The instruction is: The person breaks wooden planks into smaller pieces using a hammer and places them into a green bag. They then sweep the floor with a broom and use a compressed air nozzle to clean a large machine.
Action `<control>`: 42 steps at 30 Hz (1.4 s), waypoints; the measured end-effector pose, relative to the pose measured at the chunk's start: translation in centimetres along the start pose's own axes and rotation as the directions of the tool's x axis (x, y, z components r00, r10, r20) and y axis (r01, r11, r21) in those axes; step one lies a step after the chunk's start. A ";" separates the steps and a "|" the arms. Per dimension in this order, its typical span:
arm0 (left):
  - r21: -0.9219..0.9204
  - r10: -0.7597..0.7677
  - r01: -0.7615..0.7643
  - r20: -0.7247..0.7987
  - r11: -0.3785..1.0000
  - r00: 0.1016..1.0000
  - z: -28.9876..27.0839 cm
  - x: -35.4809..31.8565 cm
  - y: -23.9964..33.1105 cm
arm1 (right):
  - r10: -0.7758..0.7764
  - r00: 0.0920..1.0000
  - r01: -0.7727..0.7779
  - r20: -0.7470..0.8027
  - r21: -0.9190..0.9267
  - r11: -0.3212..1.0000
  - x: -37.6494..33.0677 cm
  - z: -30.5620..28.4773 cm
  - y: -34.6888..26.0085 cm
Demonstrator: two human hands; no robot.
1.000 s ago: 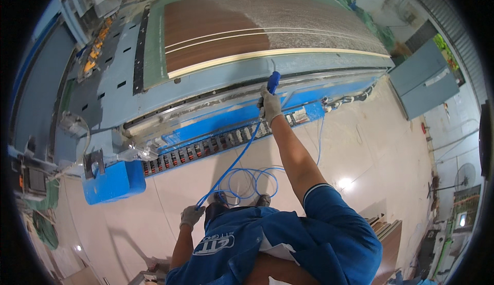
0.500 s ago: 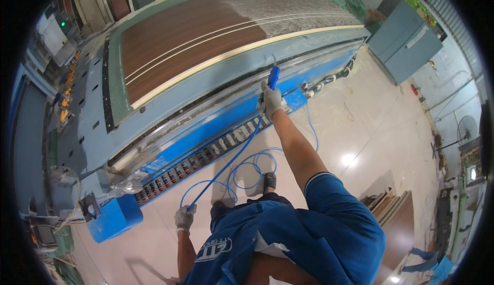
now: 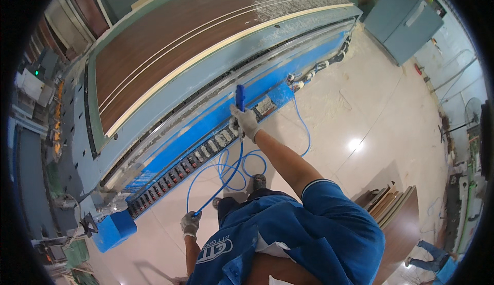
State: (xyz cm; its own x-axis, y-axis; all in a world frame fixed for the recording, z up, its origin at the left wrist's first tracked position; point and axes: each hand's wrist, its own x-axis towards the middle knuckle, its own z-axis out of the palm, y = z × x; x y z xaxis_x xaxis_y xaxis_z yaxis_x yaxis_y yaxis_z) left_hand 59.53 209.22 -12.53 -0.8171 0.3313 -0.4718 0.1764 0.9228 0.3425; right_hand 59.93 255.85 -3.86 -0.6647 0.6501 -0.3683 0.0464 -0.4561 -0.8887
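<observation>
My right hand, in a pale work glove, is wrapped round a blue air blow gun in front of the machine's long side. The gun's thin nozzle points away from me, toward the bed's edge. My gloved left hand is closed on the blue air hose, low and to the left. From there the hose runs up to the gun, and more of it lies in loops on the floor. Beyond the gun, a brown wood-grain panel with two pale lines lies on the machine bed; whitish dust covers its far right part.
Along the machine's side runs a dust-clogged cable chain. A blue box-shaped cover juts out at lower left. Stacked boards stand at my right. A grey cabinet is at far right; another person shows at lower right.
My right hand has brought the blow gun left and slightly lower, off the bed's edge. The dust patch looks smaller and farther off. The view has shifted, and the hose hangs more slackly.
</observation>
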 end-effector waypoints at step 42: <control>-0.430 -0.270 0.121 -0.304 0.894 0.914 0.8 0.7 17.6 | -0.008 0.984 0.037 0.179 -0.159 0.987 30.6 13.2 -19.8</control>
State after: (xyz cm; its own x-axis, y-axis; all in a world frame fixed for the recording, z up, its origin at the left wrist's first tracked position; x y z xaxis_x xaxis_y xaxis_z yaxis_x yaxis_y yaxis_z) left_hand 62.52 225.87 -7.48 -0.9609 -0.0062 -0.2767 -0.1775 0.7809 0.5989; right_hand 28.87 276.79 6.09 -0.7875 0.5346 -0.3068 0.1403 -0.3291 -0.9338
